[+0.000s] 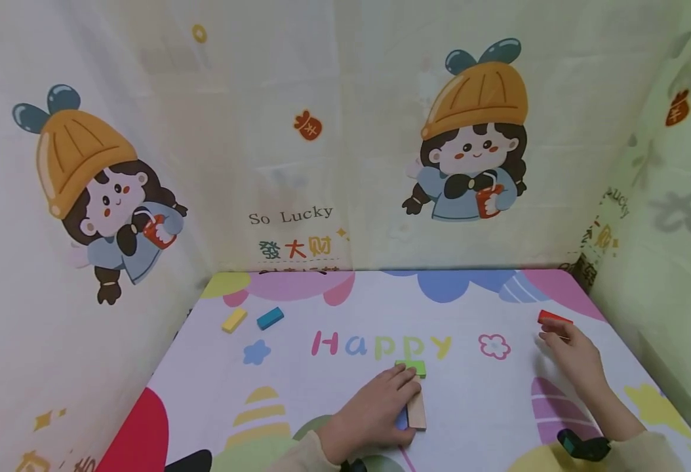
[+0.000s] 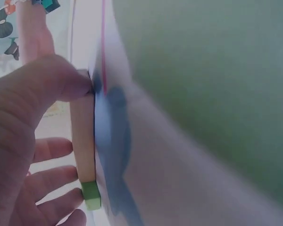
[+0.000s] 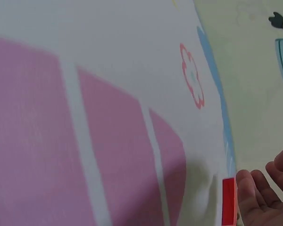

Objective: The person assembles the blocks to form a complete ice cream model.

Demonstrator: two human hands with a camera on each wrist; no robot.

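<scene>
Beside the printed word, near the front middle of the table, my left hand [image 1: 375,406] holds a plain wooden block [image 1: 416,410]. Its thumb lies at the near end and its fingertips reach over toward the far end. A green block [image 1: 416,367] sits across that far end; in the left wrist view the green block [image 2: 91,195] meets the wooden block [image 2: 83,136]. At the right, my right hand [image 1: 575,357] hovers over a red block [image 1: 554,317], fingers loosely bent and apart. In the right wrist view the red block [image 3: 228,201] stands right at the fingertips.
A yellow block [image 1: 235,320] and a blue block [image 1: 271,318] lie at the back left. The table mat [image 1: 469,406] bears colourful prints. Patterned cloth walls [image 1: 375,164] rise at the back and both sides.
</scene>
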